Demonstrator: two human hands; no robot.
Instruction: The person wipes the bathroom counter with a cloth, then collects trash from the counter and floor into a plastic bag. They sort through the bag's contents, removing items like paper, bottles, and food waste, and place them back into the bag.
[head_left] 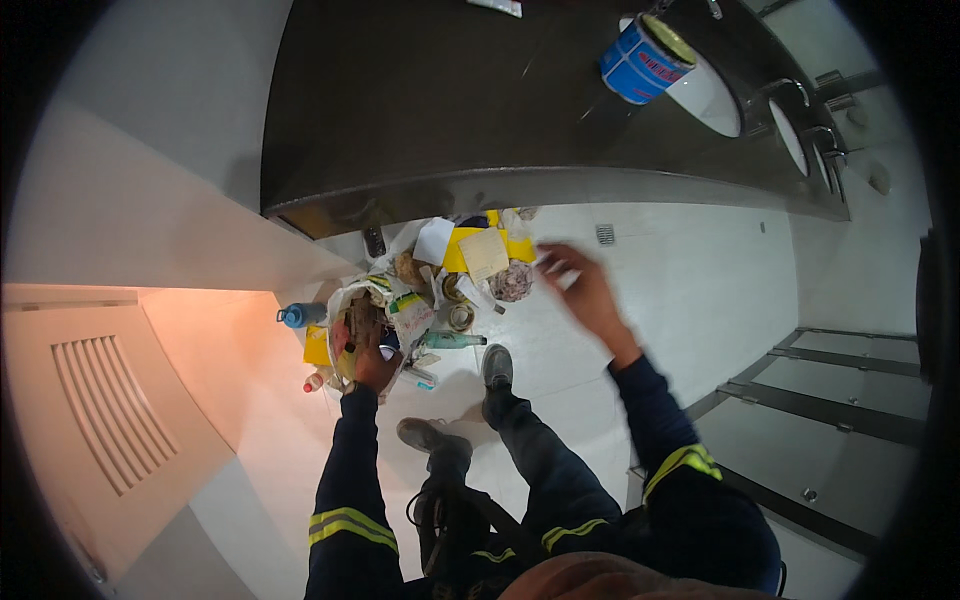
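Down to the left, my left hand (374,366) reaches into an open white plastic bag (412,318) of mixed waste. Its fingers are partly lost among the contents, so any grip there cannot be made out. A dark round object with a white and blue edge (390,350) is right beside that hand. My right hand (588,296) hangs over the floor right of the pile, smeared by motion. A gap shows between its thumb and fingers; whether they hold something is unclear. Closest to it are a crumpled greyish bundle (512,281) and a cream paper (484,254) on yellow sheets (455,252).
A green bottle (455,340), a roll of tape (461,318), a blue bottle (300,315) and a small red-capped bottle (313,383) lie or stand around the bag. Above is a dark counter (430,110) bearing a blue can (645,62) beside a sink (712,100). My shoes (496,366) are close to the pile.
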